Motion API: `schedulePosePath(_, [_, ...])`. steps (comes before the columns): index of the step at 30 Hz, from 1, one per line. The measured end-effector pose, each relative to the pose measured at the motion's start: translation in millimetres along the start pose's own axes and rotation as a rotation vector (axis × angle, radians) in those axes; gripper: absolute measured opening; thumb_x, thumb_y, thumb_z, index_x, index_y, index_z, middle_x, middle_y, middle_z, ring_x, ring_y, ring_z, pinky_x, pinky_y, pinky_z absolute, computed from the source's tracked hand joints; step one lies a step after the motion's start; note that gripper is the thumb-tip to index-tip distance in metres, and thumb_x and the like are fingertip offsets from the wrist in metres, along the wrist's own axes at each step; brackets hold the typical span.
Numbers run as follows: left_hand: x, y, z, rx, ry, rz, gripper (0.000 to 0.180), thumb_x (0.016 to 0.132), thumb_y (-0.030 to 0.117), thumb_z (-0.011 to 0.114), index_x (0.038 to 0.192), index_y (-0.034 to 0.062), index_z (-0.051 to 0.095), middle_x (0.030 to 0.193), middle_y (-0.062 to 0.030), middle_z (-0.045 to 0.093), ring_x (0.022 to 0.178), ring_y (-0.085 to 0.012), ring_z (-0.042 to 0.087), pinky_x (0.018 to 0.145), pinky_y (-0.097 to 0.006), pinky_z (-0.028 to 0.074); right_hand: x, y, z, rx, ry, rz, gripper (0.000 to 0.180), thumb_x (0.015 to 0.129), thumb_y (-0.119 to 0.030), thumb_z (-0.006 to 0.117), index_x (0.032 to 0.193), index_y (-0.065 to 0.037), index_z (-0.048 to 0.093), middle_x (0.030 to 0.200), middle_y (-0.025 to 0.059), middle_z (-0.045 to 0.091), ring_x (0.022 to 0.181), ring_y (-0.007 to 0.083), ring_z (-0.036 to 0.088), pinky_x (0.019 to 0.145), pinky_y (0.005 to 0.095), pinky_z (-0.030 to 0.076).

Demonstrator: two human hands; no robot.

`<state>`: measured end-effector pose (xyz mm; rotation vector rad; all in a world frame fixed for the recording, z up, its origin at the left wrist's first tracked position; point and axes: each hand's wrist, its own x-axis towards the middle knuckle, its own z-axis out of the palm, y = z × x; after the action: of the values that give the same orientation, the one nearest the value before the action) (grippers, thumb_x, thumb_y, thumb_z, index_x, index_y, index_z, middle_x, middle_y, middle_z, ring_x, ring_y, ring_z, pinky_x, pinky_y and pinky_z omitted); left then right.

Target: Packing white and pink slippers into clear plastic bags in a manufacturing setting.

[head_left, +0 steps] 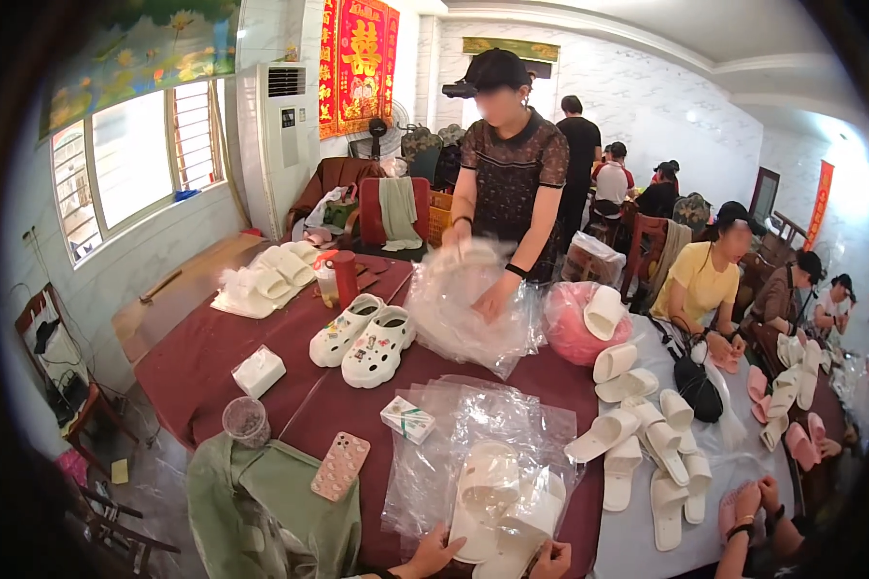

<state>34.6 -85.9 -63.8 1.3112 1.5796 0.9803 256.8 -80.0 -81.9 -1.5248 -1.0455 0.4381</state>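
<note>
At the near edge of the table a pair of white slide slippers lies over several clear plastic bags. My left hand is closed on the left slipper's side near its heel. My right hand grips the other slipper by its heel end. Plastic film shines around the straps; whether the slippers are inside a bag I cannot tell. Just beyond my hands is a small white and green box. Left of the bags, a phone in a pink patterned case rests on green cloth.
White clogs stand mid-table on the dark red cloth. Opposite, a standing person handles clear bags. More white slippers cover the right-hand table. Another person's hands hold something pink at the lower right. A clear jar stands left.
</note>
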Motion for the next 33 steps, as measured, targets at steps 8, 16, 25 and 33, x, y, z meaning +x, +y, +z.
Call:
schedulePosePath(8, [10, 5, -5, -0.538, -0.139, -0.194, 0.03, 0.091, 0.025, 0.06, 0.092, 0.0002, 0.043, 0.067, -0.0092, 0.06, 0.043, -0.0123, 0.055, 0.035, -0.024, 0.043, 5, -11, -4, 0.254, 0.005, 0.128, 0.011, 0.092, -0.012, 0.053, 0.086, -0.002, 0.052, 0.07, 0.0032, 0.053, 0.061, 0.0132, 0.047, 0.059, 0.0271, 0.041])
schedulePosePath(16, [8, 12, -4, -0.432, -0.128, -0.199, 0.038, 0.089, 0.037, 0.059, 0.088, 0.0023, 0.045, 0.059, -0.0057, 0.055, 0.039, -0.0091, 0.049, 0.032, -0.022, 0.036, -18, -34, -24, -0.3, 0.037, -0.407, 0.041, 0.083, -0.027, 0.068, 0.108, 0.0, 0.052, 0.107, 0.016, 0.052, 0.097, 0.031, 0.05, 0.086, 0.0426, 0.041])
schedulePosePath(25, [5, 16, -6, -0.396, -0.192, -0.132, 0.034, 0.091, 0.035, 0.058, 0.087, 0.0039, 0.044, 0.057, -0.0041, 0.054, 0.038, -0.0089, 0.047, 0.031, -0.022, 0.034, -56, -77, -5, -0.54, -0.636, -0.854, 0.044, 0.079, -0.029, 0.067, 0.118, -0.009, 0.057, 0.125, 0.0176, 0.049, 0.11, 0.0369, 0.046, 0.096, 0.0502, 0.035])
schedulePosePath(33, [8, -4, -10, -0.588, -0.279, -0.151, 0.029, 0.093, 0.027, 0.055, 0.106, 0.0019, 0.047, 0.062, -0.005, 0.056, 0.042, -0.0102, 0.05, 0.035, -0.022, 0.038, -50, -71, 21, -0.487, -0.585, -0.793, 0.039, 0.081, -0.012, 0.06, 0.119, -0.007, 0.057, 0.13, 0.0171, 0.046, 0.113, 0.0385, 0.043, 0.098, 0.0494, 0.033])
